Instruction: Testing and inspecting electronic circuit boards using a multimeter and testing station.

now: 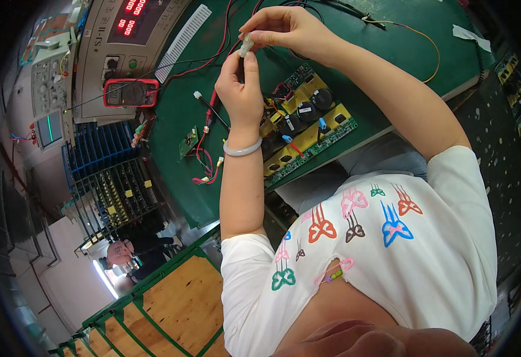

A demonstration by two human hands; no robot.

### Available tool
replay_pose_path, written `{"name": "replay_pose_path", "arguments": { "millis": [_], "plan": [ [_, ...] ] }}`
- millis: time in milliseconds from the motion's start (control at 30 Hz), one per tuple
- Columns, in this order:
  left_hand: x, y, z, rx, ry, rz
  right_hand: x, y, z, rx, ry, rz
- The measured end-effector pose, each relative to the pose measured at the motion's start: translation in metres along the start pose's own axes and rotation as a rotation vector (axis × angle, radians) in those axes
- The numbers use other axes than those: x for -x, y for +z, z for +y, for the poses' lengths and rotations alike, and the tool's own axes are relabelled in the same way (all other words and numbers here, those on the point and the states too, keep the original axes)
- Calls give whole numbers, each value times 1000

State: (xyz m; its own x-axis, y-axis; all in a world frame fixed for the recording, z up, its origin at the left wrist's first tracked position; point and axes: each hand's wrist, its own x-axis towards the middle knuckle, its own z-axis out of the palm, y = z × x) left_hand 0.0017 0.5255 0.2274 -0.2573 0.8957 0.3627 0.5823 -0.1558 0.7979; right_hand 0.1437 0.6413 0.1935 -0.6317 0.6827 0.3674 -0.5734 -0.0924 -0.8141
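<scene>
My left hand [241,89], below a bangled wrist, is closed with thumb and fingertips pinching a small whitish plastic connector [245,45]. From the right comes my right hand [293,33], its thumb and forefinger closed on the upper end of the same piece. The fingertips of both hands nearly meet there, and they partly cover it. Just below the hands, on the green bench top, lies a circuit board [308,119] with yellow parts, large black capacitors and short red and blue leads.
Left of my left arm lie a small green board [189,141] and red and black wires with white plugs [198,94]. A red multimeter [131,93] hangs against a grey instrument [147,30] with red digits. A white slotted strip [183,43] and thin test leads lie further back.
</scene>
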Motion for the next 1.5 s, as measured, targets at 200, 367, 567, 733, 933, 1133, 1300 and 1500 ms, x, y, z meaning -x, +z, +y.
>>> {"name": "replay_pose_path", "arguments": {
  "millis": [200,367,567,733,933,1133,1300,1500],
  "plan": [
    [0,1,-4,7,8,-6,4,-2,5,233,-26,22],
    [1,0,-4,1,-37,-31,5,-4,8,256,-21,13],
    [2,0,-5,8,-44,-51,4,-8,13,292,-56,-30],
    [-3,4,-7,-65,78,-23,3,-11,14,302,-26,-12],
    [-5,-16,9,-150,165,4,-11,-10,4,9,207,292],
    [32,-121,19,-272,-34,-22,-14,-30,4,-51,355,527],
    [99,-183,8,-639,-168,-214,-13,-28,11,52,355,511],
    [146,-202,-13,-849,-80,-356,-12,-29,11,52,337,475]
  ]
}}
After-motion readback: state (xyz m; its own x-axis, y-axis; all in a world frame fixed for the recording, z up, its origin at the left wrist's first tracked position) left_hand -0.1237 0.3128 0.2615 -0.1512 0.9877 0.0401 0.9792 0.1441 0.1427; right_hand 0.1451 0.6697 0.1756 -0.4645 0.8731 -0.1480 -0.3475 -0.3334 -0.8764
